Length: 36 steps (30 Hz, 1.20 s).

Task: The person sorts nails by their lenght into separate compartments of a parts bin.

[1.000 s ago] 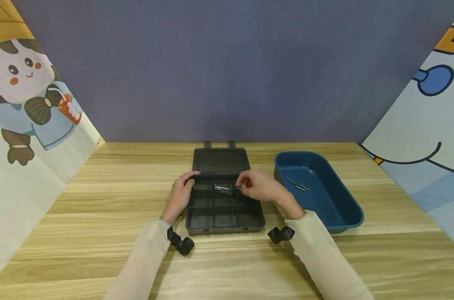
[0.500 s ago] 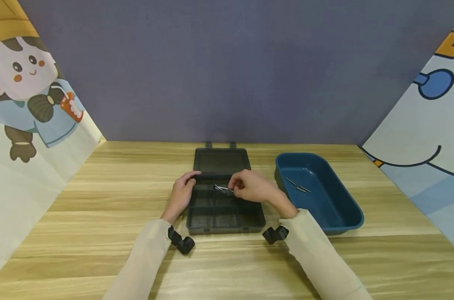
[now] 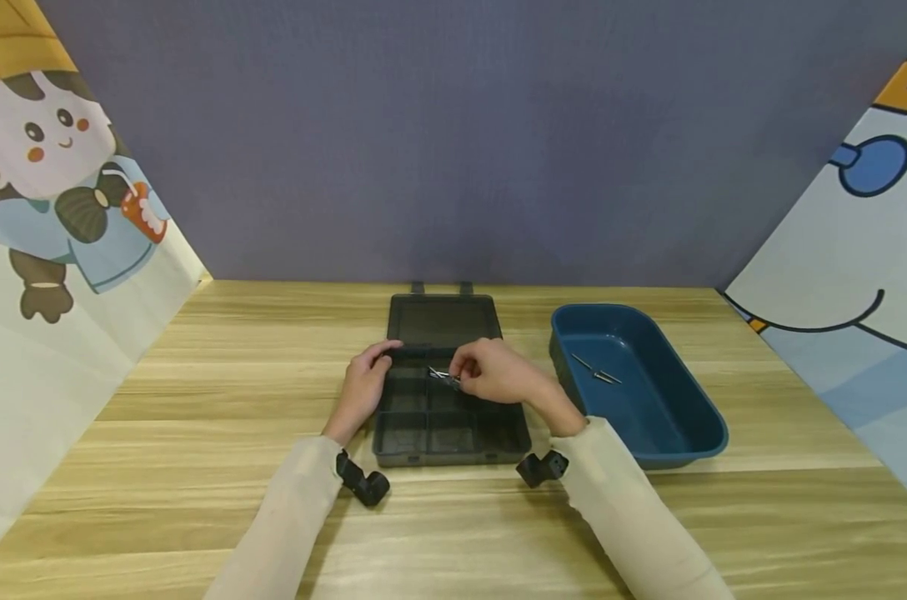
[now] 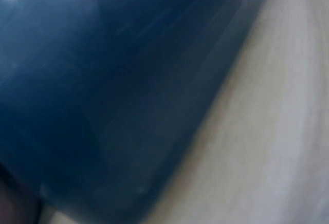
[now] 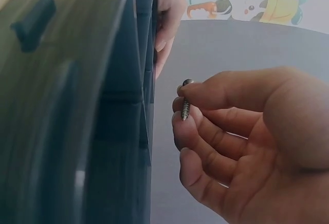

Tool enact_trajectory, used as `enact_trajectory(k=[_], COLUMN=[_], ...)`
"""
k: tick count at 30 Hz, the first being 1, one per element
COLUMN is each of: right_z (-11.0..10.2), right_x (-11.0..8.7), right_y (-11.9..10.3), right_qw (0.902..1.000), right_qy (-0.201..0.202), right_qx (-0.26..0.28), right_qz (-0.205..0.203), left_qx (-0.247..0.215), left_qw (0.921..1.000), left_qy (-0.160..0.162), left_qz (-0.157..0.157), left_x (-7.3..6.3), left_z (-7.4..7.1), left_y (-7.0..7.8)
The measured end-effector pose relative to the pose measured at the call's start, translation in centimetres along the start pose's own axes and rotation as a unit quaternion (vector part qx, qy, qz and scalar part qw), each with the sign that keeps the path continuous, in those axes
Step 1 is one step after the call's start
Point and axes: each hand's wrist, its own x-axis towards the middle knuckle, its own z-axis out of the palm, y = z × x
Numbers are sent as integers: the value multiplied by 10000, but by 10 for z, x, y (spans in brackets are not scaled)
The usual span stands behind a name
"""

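Note:
A dark translucent compartment box [image 3: 449,456] lies on the table with its lid [image 3: 444,321] folded back. My left hand [image 3: 362,387] rests on the box's left edge near the hinge, fingers fairly straight. Between thumb and fingers my right hand [image 3: 494,371] pinches a small metal screw [image 5: 185,103], which points downward in the right wrist view. That hand is over the back middle compartment, where several silvery screws [image 3: 438,374] lie, partly hidden by its fingertips. Close up, the box's dark side [image 4: 128,106] fills much of the left wrist view.
A blue tray [image 3: 694,408] stands right of the box, beside my right forearm. Several thin metal screws [image 3: 598,371] lie inside it. A grey panel [image 3: 453,150] rises behind the wooden table [image 3: 258,350], with printed walls on both sides.
My right hand has moved left from the back right compartment to above the back middle one, still pinching the screw. The left hand and the box have stayed in place.

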Motion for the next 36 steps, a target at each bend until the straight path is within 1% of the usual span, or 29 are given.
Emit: enact_trajectory(k=[3, 7, 8, 11, 13, 15, 17, 23, 25, 28, 32, 36], right_z=[2, 5, 5, 6, 6, 7, 7, 8, 6, 2, -9, -23], right_x=[2, 3, 3, 3, 4, 4, 4, 4, 2, -3, -11, -21], right_y=[-1, -2, -2, -3, -4, -4, -4, -2, -1, -1, -1, -1], right_qw=[10000, 10000, 10000, 10000, 9999, 9999, 9999, 9999, 9999, 9999, 9997, 9991], right_qy=[-25, -64, -66, -72, -85, -117, -136, -24, 0, -47, -231, -344], right_qx=[-1, -18, -30, -52, -59, -47, -41, -141, -153, -116, 96, 251], right_qz=[-20, -34, -27, -24, -30, -22, -32, -40, -29, -35, -63, 84], left_qx=[3, 33, 8, -3, 6, 36, 8, 2, 42, 67, 99, 87], left_qw=[10000, 9999, 9998, 9997, 9997, 9998, 9998, 10000, 10000, 10000, 9999, 9999], left_qy=[-10, -15, -19, -40, -63, -78, -77, 15, 30, 44, 87, 65], left_qz=[-42, -145, -179, -233, -234, -200, -185, -96, -48, -3, -34, -80], left_x=[0, 0, -1, -5, -9, -11, -10, -2, -1, -1, 0, 1], left_z=[0, 0, -1, -3, -4, -4, -4, 0, 1, 0, 0, 0], left_y=[0, 4, 6, 21, 30, 37, 34, 7, 2, -1, -2, -1])
